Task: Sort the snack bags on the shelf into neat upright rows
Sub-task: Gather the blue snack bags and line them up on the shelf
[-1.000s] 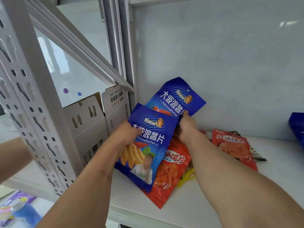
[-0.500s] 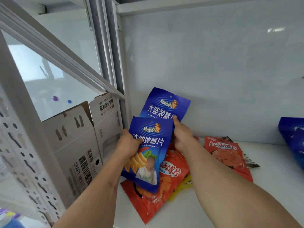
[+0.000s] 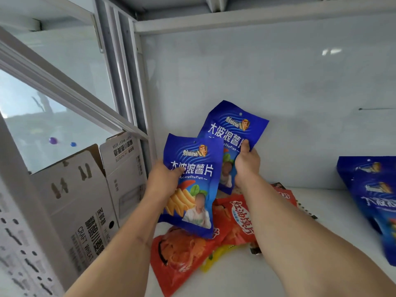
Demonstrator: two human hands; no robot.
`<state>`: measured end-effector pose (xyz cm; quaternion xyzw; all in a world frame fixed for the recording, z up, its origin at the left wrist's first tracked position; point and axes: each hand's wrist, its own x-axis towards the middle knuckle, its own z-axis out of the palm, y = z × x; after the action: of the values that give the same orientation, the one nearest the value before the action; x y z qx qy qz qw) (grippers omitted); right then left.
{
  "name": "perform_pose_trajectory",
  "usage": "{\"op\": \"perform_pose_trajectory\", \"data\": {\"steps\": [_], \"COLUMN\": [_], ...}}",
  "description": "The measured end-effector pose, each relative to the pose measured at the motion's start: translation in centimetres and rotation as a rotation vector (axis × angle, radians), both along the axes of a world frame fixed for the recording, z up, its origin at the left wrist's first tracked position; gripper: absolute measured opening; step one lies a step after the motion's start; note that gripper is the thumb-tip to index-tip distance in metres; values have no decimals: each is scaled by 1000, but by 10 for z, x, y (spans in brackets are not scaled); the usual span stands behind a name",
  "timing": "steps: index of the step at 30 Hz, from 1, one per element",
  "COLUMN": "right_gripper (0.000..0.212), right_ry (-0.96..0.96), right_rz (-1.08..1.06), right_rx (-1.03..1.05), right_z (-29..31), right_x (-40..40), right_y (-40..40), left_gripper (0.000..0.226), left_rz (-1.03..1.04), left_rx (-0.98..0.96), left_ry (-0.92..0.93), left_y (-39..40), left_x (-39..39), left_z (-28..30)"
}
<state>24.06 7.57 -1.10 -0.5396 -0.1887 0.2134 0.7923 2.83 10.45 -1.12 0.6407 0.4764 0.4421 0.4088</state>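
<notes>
**Head view: two blue bags lifted at the shelf's left end**

Head camera, left to right. Beyond the shelf's left edge, cardboard box (image 3: pixel 85 200), flaps up. Left hand (image 3: pixel 164 180) next, fingers curled round the left edge of the front blue bag (image 3: pixel 192 185), thumb on its face. Held off the shelf (image 3: pixel 332 232), long axis near vertical, top seal up, print facing the camera. Behind and slightly right, rear blue bag (image 3: pixel 231 133), pinched at its right edge by the right hand (image 3: pixel 246 163); long axis upright but leaning right, top toward the back wall (image 3: pixel 278 82). Underneath, red bags (image 3: pixel 240 219) lying flat in a loose heap near the left back corner, yellow bag (image 3: pixel 214 258) poking out below. Far right, another blue bag (image 3: pixel 372 202), tilted.

Step in hand, by judgement: pairing the two matching bags before standing them. Next move likely calls for squaring the rear bag behind the front one, then clearing room among the flat red bags for the bottoms to sit on the shelf.
</notes>
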Motion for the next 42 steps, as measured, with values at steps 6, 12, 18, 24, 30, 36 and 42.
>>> {"op": "perform_pose_trajectory", "data": {"steps": [6,12,18,24,30,36,42], "right_gripper": [26,32,30,38,41,40,51], "right_ry": [-137,-285,-242,-229,-284,-284,-267], "right_rz": [-171,-309,-429,-430,-376,-292,-157], "right_rx": [16,-191,-306,-440,-579,-610,-578], "right_z": [15,-8,-34,-43,-52,-73,-80], "right_x": [24,65,115,169,231,285,306], "right_y": [-34,-101,-191,-272,-327,-354,-356], "left_gripper": [27,16,13,16,15,13,33], "left_rz": [-161,-385,-540,-632,-611,-511,-356], "left_rx": [55,-52,-247,-307,-342,-383,-426], "left_ry": [-50,-20,-93,-110,-131,-112,-87], "left_y": [-27,-61,-105,-160,-218,-271,-298], "left_x": [30,71,115,165,220,266,295], "left_z": [12,-11,-38,-44,-54,-63,-67]}}
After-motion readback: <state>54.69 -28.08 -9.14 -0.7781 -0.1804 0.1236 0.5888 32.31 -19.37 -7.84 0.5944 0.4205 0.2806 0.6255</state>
